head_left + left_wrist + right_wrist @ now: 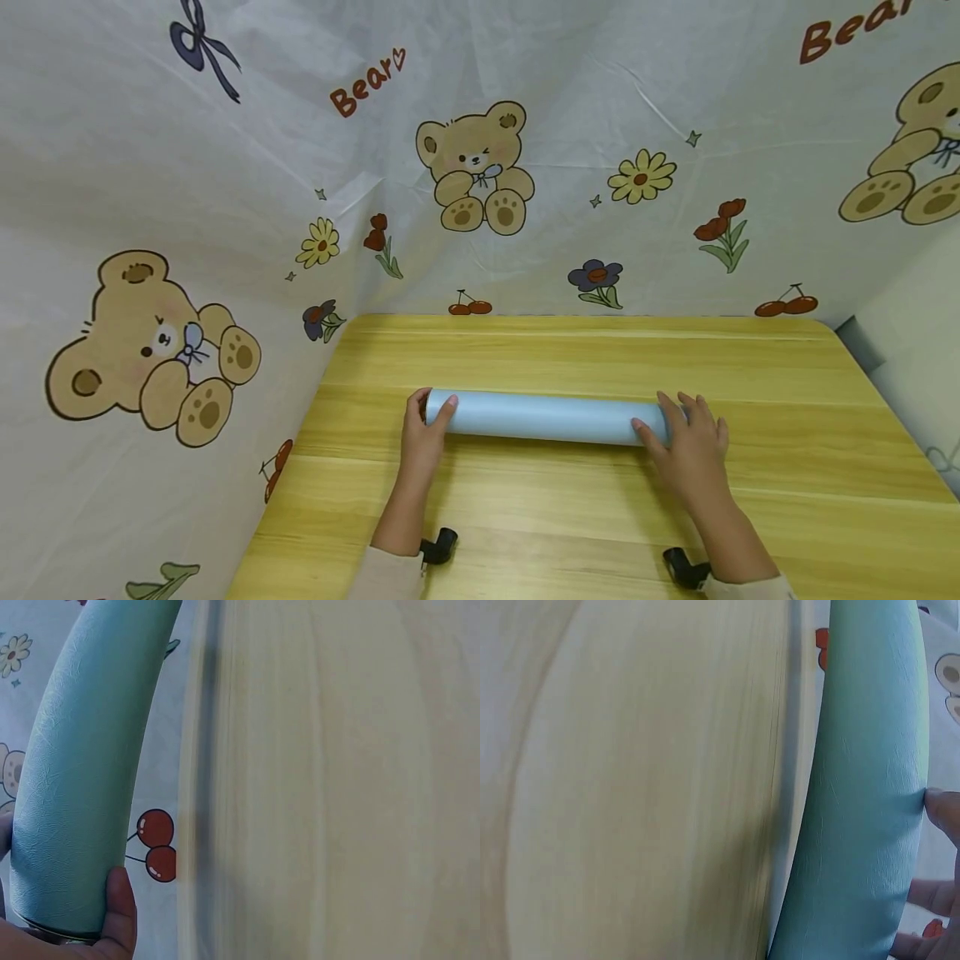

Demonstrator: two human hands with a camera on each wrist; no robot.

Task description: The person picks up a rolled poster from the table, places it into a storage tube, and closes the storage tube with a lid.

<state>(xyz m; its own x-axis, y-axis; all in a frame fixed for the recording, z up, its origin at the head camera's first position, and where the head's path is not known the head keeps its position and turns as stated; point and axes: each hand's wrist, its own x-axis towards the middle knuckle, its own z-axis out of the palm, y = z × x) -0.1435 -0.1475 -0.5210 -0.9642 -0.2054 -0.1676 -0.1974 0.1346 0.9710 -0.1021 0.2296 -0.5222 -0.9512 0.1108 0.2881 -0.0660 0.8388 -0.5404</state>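
Observation:
A light-blue roll of textured sheet (547, 417) lies crosswise in front of me, its right end slightly nearer than its left. My left hand (423, 437) grips its left end, thumb along the near side and fingers round the end and far side. The left wrist view shows that thumb (120, 911) against the roll (86, 765). My right hand (693, 454) holds the right end, with the thumb on the near side and the fingers spread over the far side. In the right wrist view, part of that hand is cut off by the frame.
Beneath the roll is a wood-grain table (540, 517). A white cloth with printed bears (480, 167) hangs behind it and along its left side. Black camera mounts (441, 547) sit at both wrists. A pale surface (915, 350) stands beyond the right edge.

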